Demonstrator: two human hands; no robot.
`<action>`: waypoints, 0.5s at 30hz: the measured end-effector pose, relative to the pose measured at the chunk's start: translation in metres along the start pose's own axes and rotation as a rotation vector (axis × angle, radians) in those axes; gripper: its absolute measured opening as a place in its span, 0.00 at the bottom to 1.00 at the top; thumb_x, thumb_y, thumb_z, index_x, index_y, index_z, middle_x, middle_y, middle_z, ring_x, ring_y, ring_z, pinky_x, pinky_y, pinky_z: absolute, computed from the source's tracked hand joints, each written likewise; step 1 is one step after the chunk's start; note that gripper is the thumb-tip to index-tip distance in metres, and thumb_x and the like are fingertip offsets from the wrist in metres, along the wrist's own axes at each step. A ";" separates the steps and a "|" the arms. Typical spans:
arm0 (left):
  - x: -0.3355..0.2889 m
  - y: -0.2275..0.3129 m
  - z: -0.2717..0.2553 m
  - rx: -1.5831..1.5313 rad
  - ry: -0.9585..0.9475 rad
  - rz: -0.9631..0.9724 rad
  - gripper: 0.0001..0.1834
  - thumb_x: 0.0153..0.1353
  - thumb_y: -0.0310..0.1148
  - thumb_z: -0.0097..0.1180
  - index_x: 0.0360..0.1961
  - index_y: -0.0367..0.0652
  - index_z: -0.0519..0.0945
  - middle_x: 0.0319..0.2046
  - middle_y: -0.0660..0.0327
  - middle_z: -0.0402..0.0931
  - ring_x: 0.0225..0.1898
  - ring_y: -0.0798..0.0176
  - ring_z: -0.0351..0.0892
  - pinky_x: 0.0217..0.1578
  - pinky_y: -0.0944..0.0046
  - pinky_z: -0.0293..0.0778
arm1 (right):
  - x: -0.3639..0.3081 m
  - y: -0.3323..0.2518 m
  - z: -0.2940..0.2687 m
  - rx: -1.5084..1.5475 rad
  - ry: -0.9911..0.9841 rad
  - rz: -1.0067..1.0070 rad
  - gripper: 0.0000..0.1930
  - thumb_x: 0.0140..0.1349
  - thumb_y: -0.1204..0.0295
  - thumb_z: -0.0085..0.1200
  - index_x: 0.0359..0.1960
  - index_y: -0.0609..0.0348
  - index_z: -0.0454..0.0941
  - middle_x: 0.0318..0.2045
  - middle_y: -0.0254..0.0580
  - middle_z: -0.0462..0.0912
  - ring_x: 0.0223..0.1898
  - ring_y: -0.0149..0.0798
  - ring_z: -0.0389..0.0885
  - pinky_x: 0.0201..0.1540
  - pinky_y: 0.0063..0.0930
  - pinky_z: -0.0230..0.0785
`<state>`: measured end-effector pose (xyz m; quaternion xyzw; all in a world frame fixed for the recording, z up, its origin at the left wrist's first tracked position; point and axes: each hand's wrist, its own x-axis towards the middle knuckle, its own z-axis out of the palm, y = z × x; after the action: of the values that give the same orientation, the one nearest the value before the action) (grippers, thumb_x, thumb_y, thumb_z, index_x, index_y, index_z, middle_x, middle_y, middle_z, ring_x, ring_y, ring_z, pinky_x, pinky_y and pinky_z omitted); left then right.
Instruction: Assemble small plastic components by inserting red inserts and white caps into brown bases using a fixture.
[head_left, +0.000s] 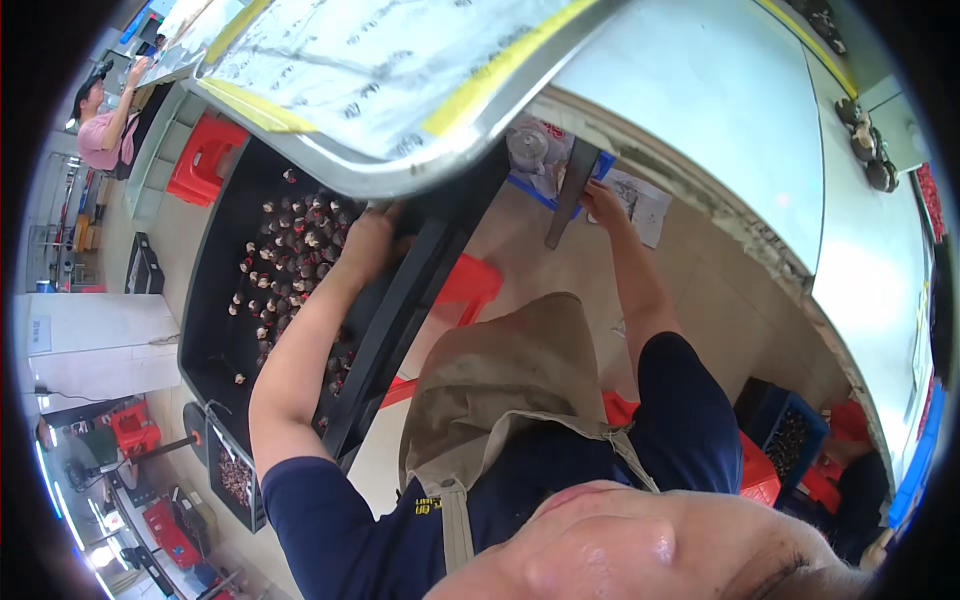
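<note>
My left hand (368, 246) reaches over the right side of a large black tray (212, 290). Its fingertips are lost beneath the rim of a metal tray (410, 180), so their grip is hidden. Scattered through the black tray are many small, dark, rounded pieces (290, 240) with pale and red parts. Under the bench, my right hand (600, 204) is at the edge of a blue bin (604, 166), beside a grey upright bar (572, 195). Its fingers are bent inward; what they hold, if anything, cannot be made out. Clear plastic bags (538, 150) lie in the bin.
The white bench (700, 100) has a rough edge curving down the right. Red stools (470, 285) stand below and around me. A printed paper (640, 205) lies beyond my right hand. Another bin of small pieces (790, 440) stands at right. A person in pink (103, 135) works at far left.
</note>
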<state>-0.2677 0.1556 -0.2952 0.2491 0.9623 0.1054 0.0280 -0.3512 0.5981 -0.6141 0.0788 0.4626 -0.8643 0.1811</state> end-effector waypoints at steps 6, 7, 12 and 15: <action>-0.028 -0.025 -0.005 -0.887 -0.021 -0.063 0.36 0.49 0.22 0.51 0.63 0.47 0.61 0.61 0.45 0.57 0.64 0.43 0.52 0.64 0.51 0.50 | -0.104 -0.042 0.112 0.120 0.462 -0.065 0.14 0.61 0.64 0.53 0.43 0.60 0.76 0.34 0.37 0.79 0.35 0.32 0.77 0.36 0.24 0.73; -0.020 -0.020 -0.009 -0.920 -0.050 -0.075 0.35 0.50 0.23 0.52 0.62 0.46 0.61 0.61 0.45 0.57 0.64 0.43 0.52 0.64 0.51 0.51 | -0.126 -0.035 0.085 0.126 0.521 -0.070 0.14 0.61 0.64 0.53 0.43 0.60 0.76 0.34 0.37 0.79 0.35 0.32 0.77 0.36 0.24 0.73; 0.001 -0.017 -0.022 -1.015 -0.153 -0.216 0.32 0.51 0.27 0.54 0.61 0.43 0.63 0.60 0.44 0.59 0.63 0.42 0.54 0.63 0.51 0.52 | -0.213 0.049 -0.004 -0.260 0.577 0.122 0.13 0.61 0.65 0.53 0.41 0.61 0.76 0.34 0.38 0.79 0.35 0.32 0.77 0.36 0.25 0.73; 0.006 -0.014 -0.028 -1.056 -0.184 -0.293 0.31 0.52 0.30 0.55 0.60 0.41 0.63 0.59 0.44 0.60 0.62 0.41 0.55 0.62 0.51 0.53 | -0.268 0.095 0.003 -0.494 0.575 0.244 0.12 0.60 0.66 0.53 0.41 0.61 0.77 0.34 0.38 0.79 0.35 0.32 0.77 0.36 0.26 0.73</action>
<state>-0.2827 0.1414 -0.2713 0.0731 0.7968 0.5464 0.2473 -0.0669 0.6118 -0.6043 0.3258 0.6756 -0.6420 0.1592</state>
